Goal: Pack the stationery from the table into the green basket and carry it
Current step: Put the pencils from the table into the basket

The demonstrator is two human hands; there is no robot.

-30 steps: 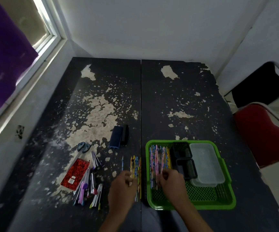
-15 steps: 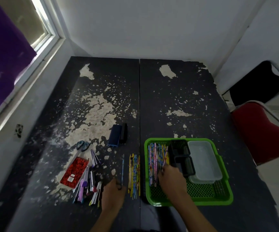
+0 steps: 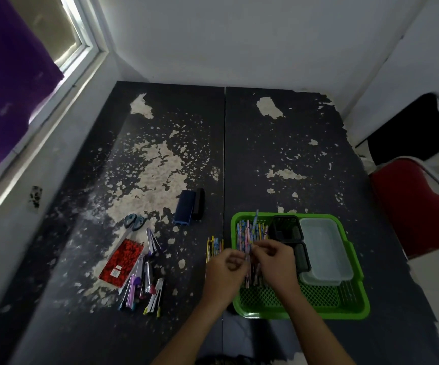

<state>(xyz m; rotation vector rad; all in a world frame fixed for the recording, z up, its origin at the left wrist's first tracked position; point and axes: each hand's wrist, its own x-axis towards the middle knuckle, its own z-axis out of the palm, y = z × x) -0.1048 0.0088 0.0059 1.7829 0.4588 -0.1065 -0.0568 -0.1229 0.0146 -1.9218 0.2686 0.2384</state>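
The green basket [image 3: 355, 310] sits at the table's front right. It holds a row of patterned pencils [image 3: 243, 231] on its left side, black small trays [image 3: 285, 227] and a clear plastic box [image 3: 323, 248]. My left hand [image 3: 223, 272] and right hand [image 3: 276, 262] meet over the basket's left part. Both pinch the lower end of a blue pencil [image 3: 255, 222] that tilts up above the packed pencils. More pencils [image 3: 214, 243] lie on the table just left of the basket, partly hidden by my left hand.
Left of my hands lie a pile of pens [image 3: 144, 285], a red notebook [image 3: 122, 259], scissors [image 3: 134, 222], and a blue box [image 3: 185, 210] beside a black one [image 3: 198, 206]. A red chair [image 3: 410, 204] stands right of the table, and a wall and window run along its left.
My left hand took the single blue pencil off the table and moved right to the basket. My right hand stayed over the basket's pencils and now meets the left.
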